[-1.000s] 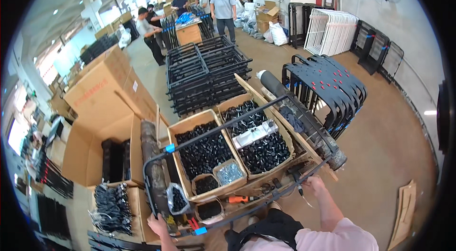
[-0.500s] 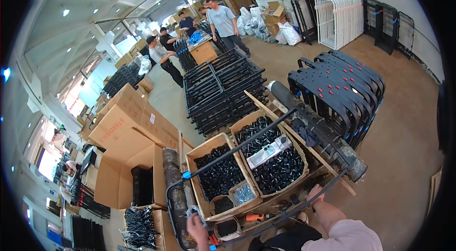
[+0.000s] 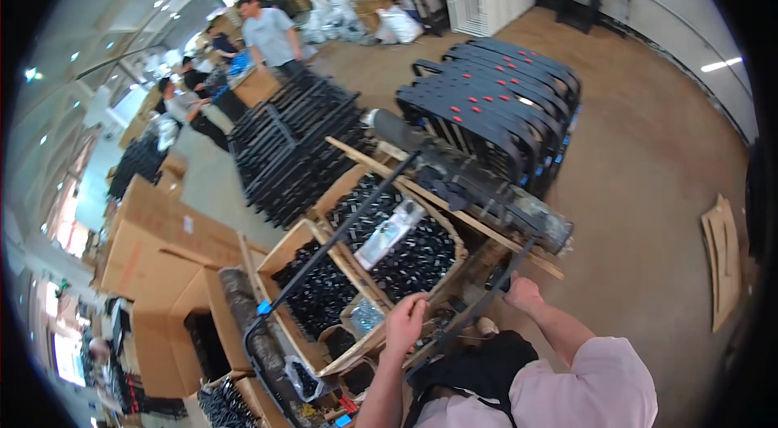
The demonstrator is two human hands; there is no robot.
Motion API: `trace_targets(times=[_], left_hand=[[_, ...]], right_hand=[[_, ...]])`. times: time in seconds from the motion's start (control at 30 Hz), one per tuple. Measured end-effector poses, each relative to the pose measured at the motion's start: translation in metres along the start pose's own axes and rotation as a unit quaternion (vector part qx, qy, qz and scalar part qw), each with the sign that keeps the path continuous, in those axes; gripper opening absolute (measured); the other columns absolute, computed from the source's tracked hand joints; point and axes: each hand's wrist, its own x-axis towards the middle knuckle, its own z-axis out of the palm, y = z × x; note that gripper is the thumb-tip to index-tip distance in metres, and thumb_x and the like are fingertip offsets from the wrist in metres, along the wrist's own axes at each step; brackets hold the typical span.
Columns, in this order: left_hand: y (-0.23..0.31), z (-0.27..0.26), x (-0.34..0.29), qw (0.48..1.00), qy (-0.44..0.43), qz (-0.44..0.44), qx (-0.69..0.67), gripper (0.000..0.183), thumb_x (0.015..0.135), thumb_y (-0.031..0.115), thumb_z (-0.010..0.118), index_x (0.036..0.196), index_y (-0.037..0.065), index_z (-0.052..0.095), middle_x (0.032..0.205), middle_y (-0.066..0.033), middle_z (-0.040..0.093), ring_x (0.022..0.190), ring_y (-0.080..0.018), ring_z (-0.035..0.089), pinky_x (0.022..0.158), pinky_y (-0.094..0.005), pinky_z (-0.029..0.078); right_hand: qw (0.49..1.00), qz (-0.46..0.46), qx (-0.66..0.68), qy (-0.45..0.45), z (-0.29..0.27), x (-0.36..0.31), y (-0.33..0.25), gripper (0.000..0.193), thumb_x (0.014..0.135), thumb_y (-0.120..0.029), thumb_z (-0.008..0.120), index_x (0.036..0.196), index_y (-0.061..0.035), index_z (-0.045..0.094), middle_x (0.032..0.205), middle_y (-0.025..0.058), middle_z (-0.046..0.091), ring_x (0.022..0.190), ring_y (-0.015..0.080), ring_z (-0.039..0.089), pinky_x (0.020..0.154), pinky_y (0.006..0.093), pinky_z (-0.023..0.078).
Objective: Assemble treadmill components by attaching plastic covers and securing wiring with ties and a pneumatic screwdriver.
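Note:
A black tubular metal frame (image 3: 344,232) with blue clips lies across two wrapped rollers, above bins of small parts. My right hand (image 3: 525,295) is closed around its near right side. My left hand (image 3: 405,326) is raised beside the near corner of the bins, fingers curled together; whatever they hold is too small to make out. Under the frame, a left bin (image 3: 267,266) and a right bin (image 3: 460,254) contain many small black parts. A clear plastic packet (image 3: 391,233) lies on the parts in the right one. Silvery screws (image 3: 366,316) fill a small box inside the left bin.
Black frames (image 3: 296,136) are stacked ahead, and black panels with red dots (image 3: 494,92) stand beyond the right roller (image 3: 547,225). An open cardboard box (image 3: 154,331) is at left. Several people stand around a far table (image 3: 255,87). Flat cardboard (image 3: 720,258) lies at right.
My view has turned right, so the scene sits further left. My left hand has moved from the frame's near left corner rightward to beside the bins' near corner. My right hand stays on the frame.

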Motion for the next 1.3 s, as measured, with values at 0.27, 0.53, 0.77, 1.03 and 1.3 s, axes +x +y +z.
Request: trace_targets(times=[0.27, 0.53, 0.77, 1.03, 1.3], left_hand=[[0.052, 0.082, 0.075, 0.978, -0.13, -0.013, -0.162, 0.025, 0.108, 0.018, 0.059, 0.122, 0.002, 0.072, 0.101, -0.0074, 0.077, 0.094, -0.012, 0.071, 0.085, -0.0267, 0.056], [0.187, 0.17, 0.132, 0.883, -0.363, 0.094, -0.283, 0.036, 0.11, 0.03, 0.057, 0.129, 0.001, 0.066, 0.12, -0.0063, 0.07, 0.116, -0.0125, 0.062, 0.103, -0.0304, 0.048], [0.197, 0.218, 0.161, 0.859, -0.336, 0.042, -0.384, 0.03, 0.107, 0.036, 0.064, 0.108, 0.006, 0.067, 0.099, 0.0023, 0.064, 0.093, -0.0073, 0.056, 0.084, -0.0263, 0.046], [0.18, 0.237, 0.172, 0.852, -0.319, 0.024, -0.416, 0.022, 0.106, 0.028, 0.064, 0.106, 0.006, 0.069, 0.098, 0.003, 0.064, 0.093, -0.0073, 0.056, 0.085, -0.0267, 0.046], [0.18, 0.242, 0.169, 0.848, -0.328, 0.01, -0.417, 0.023, 0.106, 0.028, 0.064, 0.106, 0.005, 0.069, 0.097, 0.003, 0.064, 0.092, -0.0067, 0.055, 0.083, -0.0259, 0.046]], right_hand=[[0.986, 0.094, 0.138, -0.027, -0.096, -0.162, 0.025, 0.039, 0.08, -0.027, 0.069, 0.107, 0.0016, 0.068, 0.099, 0.0303, 0.073, 0.098, 0.0449, 0.072, 0.086, 0.0528, 0.057], [0.995, -0.031, 0.054, 0.076, -0.293, -0.172, -0.025, 0.036, 0.085, -0.034, 0.067, 0.097, -0.0014, 0.072, 0.084, 0.0235, 0.074, 0.083, 0.0435, 0.072, 0.079, 0.0529, 0.058], [0.995, -0.031, 0.024, 0.091, -0.338, -0.116, -0.048, 0.042, 0.088, -0.039, 0.068, 0.103, 0.0004, 0.071, 0.087, 0.0238, 0.074, 0.085, 0.0423, 0.073, 0.08, 0.0524, 0.058], [0.999, -0.012, -0.002, 0.042, -0.328, -0.088, -0.035, 0.051, 0.09, -0.044, 0.068, 0.116, 0.0005, 0.067, 0.083, 0.0207, 0.075, 0.085, 0.0411, 0.074, 0.079, 0.0516, 0.058], [0.999, 0.002, 0.008, 0.035, -0.339, -0.102, -0.042, 0.047, 0.089, -0.033, 0.064, 0.116, 0.0054, 0.064, 0.103, 0.0259, 0.075, 0.098, 0.0418, 0.073, 0.088, 0.0523, 0.058]])
